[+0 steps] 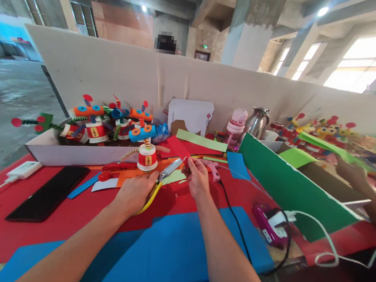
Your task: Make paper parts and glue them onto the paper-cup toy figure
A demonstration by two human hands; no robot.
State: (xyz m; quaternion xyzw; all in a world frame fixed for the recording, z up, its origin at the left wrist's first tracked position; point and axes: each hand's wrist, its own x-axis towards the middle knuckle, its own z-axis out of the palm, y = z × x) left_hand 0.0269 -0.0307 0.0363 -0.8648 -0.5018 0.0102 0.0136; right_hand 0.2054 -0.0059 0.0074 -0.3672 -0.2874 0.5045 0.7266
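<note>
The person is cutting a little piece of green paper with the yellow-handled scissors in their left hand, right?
Not quite. The head view shows the small piece of paper pinched in the right hand is red, not green. The rest holds: the left hand grips the yellow-handled metal scissors, whose blades meet that paper's edge.

One scissors point(161, 184), one phone point(48, 192), one kettle point(256, 122).

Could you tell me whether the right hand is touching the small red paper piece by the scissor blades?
Touching. The head view shows the right hand pinching the red paper piece between its fingertips, beside the open blades of the scissors held in the left hand.
</note>
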